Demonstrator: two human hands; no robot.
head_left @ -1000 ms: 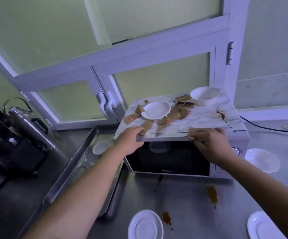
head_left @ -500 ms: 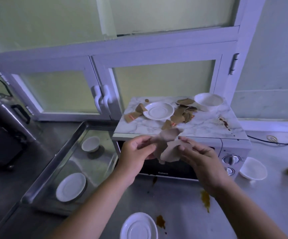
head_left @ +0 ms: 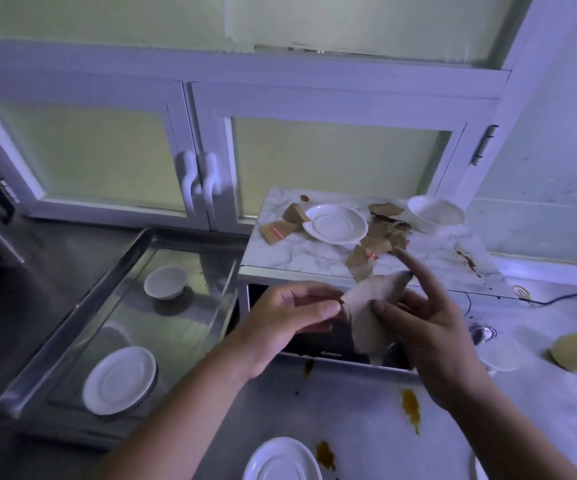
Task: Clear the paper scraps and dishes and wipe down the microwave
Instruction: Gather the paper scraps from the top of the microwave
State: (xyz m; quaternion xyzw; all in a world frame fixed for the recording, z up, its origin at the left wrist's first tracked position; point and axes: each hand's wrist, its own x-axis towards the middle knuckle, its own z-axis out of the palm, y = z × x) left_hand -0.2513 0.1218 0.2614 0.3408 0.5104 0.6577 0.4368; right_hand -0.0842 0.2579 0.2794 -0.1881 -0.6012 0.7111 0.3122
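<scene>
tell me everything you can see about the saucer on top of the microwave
The saucer is white, round and shallow, glossy like ceramic, with a raised ring around its centre well. It looks empty and lies flat, right way up, on the marble-patterned top of the microwave, toward the back left. Brown paper scraps lie beside its rim on both sides.

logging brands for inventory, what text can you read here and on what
"Galanz": on the lower edge of the microwave door, faint.
Orange print on two of the paper scraps on top: too small to read.
Nothing else legible.
</scene>
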